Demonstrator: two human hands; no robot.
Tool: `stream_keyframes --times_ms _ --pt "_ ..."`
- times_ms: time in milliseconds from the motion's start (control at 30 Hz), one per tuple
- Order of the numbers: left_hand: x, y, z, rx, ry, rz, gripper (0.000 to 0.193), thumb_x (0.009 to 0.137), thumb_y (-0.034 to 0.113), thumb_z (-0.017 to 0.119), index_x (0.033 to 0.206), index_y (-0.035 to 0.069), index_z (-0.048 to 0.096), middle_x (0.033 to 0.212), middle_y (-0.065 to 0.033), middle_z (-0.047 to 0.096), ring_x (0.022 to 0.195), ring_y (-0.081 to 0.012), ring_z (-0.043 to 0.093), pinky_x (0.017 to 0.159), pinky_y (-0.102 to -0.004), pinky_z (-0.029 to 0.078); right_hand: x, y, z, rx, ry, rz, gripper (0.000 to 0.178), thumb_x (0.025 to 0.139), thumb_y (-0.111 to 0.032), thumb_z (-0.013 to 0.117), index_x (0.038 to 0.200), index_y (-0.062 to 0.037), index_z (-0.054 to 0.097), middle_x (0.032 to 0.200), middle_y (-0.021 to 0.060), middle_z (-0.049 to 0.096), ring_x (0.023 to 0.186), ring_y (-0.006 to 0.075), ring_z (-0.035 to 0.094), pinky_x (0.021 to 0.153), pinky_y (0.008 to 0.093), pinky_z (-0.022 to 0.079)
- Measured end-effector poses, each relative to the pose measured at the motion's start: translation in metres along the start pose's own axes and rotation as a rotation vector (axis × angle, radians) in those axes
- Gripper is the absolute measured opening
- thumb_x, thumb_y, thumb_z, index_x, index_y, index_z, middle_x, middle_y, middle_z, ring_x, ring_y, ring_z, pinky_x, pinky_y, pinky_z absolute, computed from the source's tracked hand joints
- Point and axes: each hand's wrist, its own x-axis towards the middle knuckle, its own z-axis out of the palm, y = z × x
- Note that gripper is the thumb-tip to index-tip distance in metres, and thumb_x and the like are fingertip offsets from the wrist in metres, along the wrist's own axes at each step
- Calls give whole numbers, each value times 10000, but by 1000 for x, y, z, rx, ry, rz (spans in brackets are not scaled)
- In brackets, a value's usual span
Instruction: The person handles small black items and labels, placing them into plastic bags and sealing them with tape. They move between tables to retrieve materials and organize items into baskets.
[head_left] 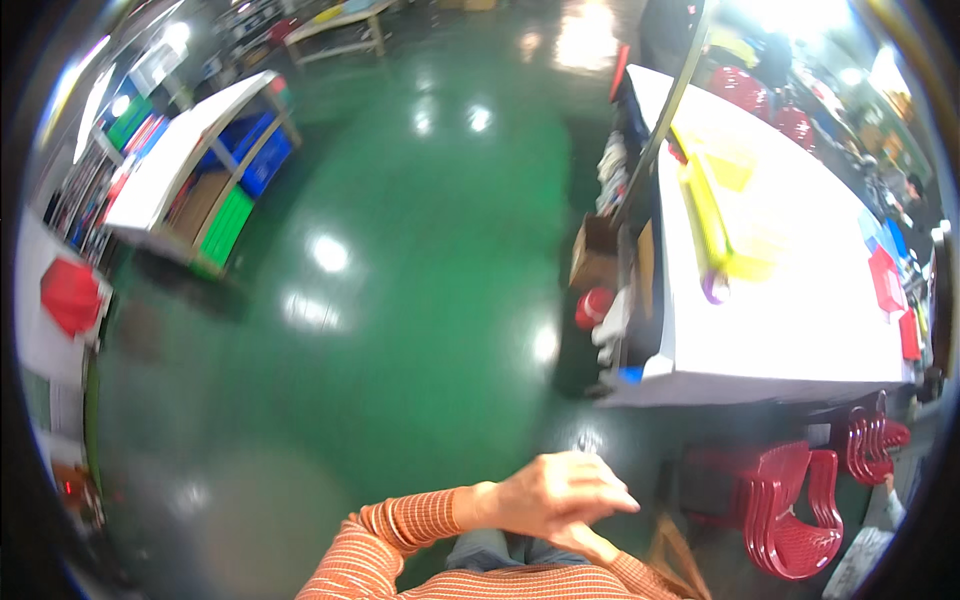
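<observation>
Striped-sleeved left hand (560, 492) lies curled over right hand (585, 543) at waist; neither grip visibly holds anything.

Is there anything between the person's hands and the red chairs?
Nothing visible. The left hand lies over the right hand, both empty, and only bare green floor separates them from the stacked red chairs to the right.

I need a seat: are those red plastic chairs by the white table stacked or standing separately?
Stacked. The red plastic chairs nest one into another, their backs lined up close together, beside the white table.
</observation>
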Motion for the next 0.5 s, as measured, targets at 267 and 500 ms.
stream_keyframes --times_ms 267,500 --pt "283 -308 -349 -22 -260 25 258 811 179 608 1034 57 654 1043 -94 619 893 -261 602 812 -376 482 437 -123 -334 -8 342 -110 244 840 -180 600 1033 -44 659 960 114 623 868 242 597 791 361 473" --pt "313 -510 -729 491 508 -1039 234 940 83 435 985 -15 643 697 -77 639 603 -114 598 610 -245 501 756 -402 -717 190 241 -519 189 858 -166 625 1009 -76 694 935 77 650 869 208 614 779 319 497"
